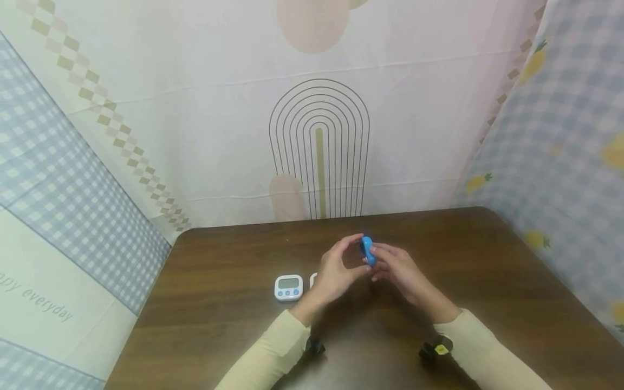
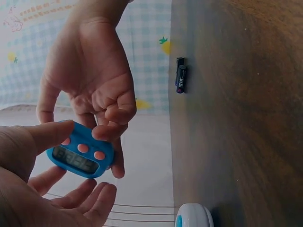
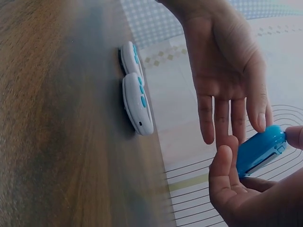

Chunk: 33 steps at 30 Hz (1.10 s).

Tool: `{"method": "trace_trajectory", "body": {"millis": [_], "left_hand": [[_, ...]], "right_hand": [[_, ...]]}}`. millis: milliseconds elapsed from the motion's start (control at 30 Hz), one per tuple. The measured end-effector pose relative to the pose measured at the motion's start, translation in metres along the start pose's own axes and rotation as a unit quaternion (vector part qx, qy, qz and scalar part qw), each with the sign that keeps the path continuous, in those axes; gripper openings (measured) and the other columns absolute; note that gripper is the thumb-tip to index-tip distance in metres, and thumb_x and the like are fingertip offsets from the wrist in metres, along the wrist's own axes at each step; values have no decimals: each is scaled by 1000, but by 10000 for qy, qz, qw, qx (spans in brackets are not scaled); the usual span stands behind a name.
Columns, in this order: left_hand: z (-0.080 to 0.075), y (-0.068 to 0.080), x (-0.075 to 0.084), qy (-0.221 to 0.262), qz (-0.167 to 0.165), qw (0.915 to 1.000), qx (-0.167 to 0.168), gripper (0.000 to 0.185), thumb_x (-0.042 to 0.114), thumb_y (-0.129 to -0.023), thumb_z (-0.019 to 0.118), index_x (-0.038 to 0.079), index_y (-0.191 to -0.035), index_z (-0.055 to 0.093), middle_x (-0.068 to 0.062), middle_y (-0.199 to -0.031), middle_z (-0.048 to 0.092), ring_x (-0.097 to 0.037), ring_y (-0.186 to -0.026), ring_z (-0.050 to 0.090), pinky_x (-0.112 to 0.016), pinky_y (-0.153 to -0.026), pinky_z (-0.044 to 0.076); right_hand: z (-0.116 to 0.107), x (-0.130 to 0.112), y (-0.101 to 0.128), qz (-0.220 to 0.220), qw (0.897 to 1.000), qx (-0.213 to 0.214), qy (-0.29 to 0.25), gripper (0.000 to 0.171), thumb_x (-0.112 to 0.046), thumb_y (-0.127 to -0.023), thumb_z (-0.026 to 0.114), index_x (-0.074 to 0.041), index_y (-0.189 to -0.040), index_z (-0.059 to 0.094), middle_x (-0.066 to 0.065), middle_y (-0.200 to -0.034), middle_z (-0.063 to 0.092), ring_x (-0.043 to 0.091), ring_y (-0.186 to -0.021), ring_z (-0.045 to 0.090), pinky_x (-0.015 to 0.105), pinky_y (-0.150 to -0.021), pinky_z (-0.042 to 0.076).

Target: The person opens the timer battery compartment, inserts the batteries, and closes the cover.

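Note:
A small blue digital timer (image 1: 368, 250) is held up over the table between both hands. My left hand (image 1: 336, 274) pinches it from the left, index finger at its top edge and thumb low down. On the other side my right hand (image 1: 398, 272) grips it with thumb and fingers. Seen from the left wrist, the timer (image 2: 75, 160) shows a grey display with digits and several pink-orange buttons, partly covered by a thumb. The right wrist view catches the timer (image 3: 261, 150) edge-on, with a pale strip along one face.
A white timer (image 1: 288, 288) with blue buttons lies on the brown table (image 1: 224, 260), left of my hands. Beside it a second white timer (image 3: 137, 104) is mostly hidden behind my left hand in the head view. Dark batteries (image 2: 180, 75) lie on the tabletop. Patterned cloth (image 1: 229, 135) hangs behind.

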State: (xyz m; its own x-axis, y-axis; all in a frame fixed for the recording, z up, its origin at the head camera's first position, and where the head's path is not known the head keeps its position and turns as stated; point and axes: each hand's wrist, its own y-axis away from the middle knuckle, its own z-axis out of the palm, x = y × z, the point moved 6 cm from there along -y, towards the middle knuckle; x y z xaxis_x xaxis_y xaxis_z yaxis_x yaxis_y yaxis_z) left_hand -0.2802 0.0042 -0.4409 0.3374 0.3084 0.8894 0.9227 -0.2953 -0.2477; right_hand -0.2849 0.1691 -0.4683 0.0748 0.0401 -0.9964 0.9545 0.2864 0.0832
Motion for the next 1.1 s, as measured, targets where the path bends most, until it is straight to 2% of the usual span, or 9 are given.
{"method": "trace_trajectory", "body": {"millis": [200,333,433,667,1000,1100], "left_hand": [[4,1,0,528,-119,9985,-119,69,5,-90,83,16,-152,55,-15,-144,64,-34,-123,70,-44,-100,61],[6,1,-1,674,-266,9973,-92,70,3,-89,83,17,-152,56,-19,-144,57,-39,-123,68,-33,-94,62],[7,1,-2,575,-344,9978,-17,70,2,-88,84,16,-151,57,-21,-142,52,-40,-123,67,-28,-92,62],[5,0,-4,123,-303,9994,140,65,6,-88,84,16,-148,61,-21,-135,53,-36,-113,70,-34,-87,64],[6,0,-6,-129,-512,9986,36,59,15,-94,80,17,-150,61,-23,-136,52,-32,-114,67,-34,-88,63],[6,1,-6,-245,-532,9983,-4,60,17,-94,80,16,-151,60,-23,-136,52,-31,-114,67,-35,-90,61]], "right_hand": [[0,-4,1,-134,9996,-215,-113,58,-35,-113,49,15,-143,51,8,-113,69,16,-94,73,32,-83,63],[0,-5,2,-182,9993,-285,-144,56,-33,-113,48,17,-139,53,6,-112,70,16,-94,74,32,-83,64],[-1,-6,2,-180,9994,-278,-123,56,-33,-114,49,18,-136,54,5,-109,72,17,-93,75,32,-83,64],[-7,-7,0,-131,9997,-182,116,53,-32,-113,50,16,-137,55,9,-101,73,19,-88,75,33,-84,65],[-10,-9,1,-89,9991,-135,396,50,-25,-111,56,1,-152,46,19,-109,71,25,-89,77,36,-82,66],[-9,-9,0,-94,9990,-153,412,54,-22,-107,64,0,-152,46,26,-120,70,29,-90,77,39,-82,66]]}}
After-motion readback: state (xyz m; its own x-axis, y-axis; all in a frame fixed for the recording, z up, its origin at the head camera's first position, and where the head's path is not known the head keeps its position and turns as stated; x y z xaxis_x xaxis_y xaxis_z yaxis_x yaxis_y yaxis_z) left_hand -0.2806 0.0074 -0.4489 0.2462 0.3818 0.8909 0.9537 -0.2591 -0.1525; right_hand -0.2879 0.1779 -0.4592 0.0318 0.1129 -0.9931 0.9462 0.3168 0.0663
